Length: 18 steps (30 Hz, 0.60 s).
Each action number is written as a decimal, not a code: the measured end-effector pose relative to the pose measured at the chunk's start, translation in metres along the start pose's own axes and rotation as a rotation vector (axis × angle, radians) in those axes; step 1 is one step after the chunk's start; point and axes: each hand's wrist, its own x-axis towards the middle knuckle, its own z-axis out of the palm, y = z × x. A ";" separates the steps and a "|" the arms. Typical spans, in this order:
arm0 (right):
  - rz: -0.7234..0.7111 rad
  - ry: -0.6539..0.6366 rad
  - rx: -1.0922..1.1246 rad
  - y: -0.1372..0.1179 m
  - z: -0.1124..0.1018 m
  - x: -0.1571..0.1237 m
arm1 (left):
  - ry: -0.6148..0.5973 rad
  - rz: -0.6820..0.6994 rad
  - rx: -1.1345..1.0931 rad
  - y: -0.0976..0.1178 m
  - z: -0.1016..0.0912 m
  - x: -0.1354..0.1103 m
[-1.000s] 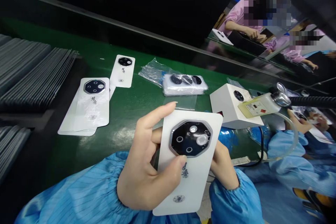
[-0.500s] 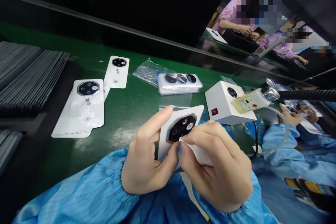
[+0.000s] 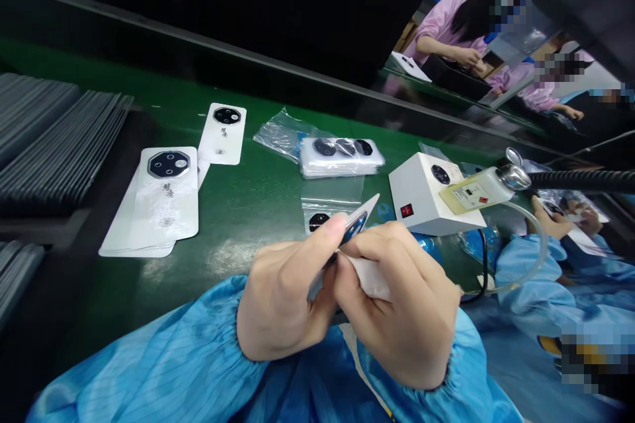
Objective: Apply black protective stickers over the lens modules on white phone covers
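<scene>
The white phone back panel (image 3: 366, 206) is held tilted and nearly edge-on in the left hand (image 3: 282, 304), with its dark camera glass (image 3: 356, 227) partly hidden by the fingers. A folded white wipe (image 3: 370, 277) is pinched in the right hand (image 3: 401, 307), and its tip is touching the panel. Both hands are closed narrowly around what they hold, and the wrists are gathered in blue striped smock cuffs (image 3: 149, 357).

Just beyond the hands, a clear plastic sleeve (image 3: 332, 197) is laid on the green desk (image 3: 238, 258), with a dark round shape (image 3: 318, 221) at its lower edge. Two white panels (image 3: 169, 198) are placed to the left, and a film-wrapped panel stack (image 3: 342, 158) is set farther back beside a crumpled plastic bag (image 3: 280, 135). Ridged grey stacks (image 3: 49, 125) are ranged at the far left.

To the right stand a white box (image 3: 426, 195) with a red rocker switch (image 3: 407, 211) and a labelled dispenser bottle (image 3: 473, 192), joined to a black hose (image 3: 580, 180). A co-worker's hand (image 3: 548, 225) is seen resting on a white panel (image 3: 580, 231) at the right, and pink-sleeved workers (image 3: 446, 33) are seen in the distance.
</scene>
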 end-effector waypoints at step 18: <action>0.020 -0.087 -0.073 0.000 0.001 0.002 | 0.001 0.114 0.064 -0.003 -0.003 0.007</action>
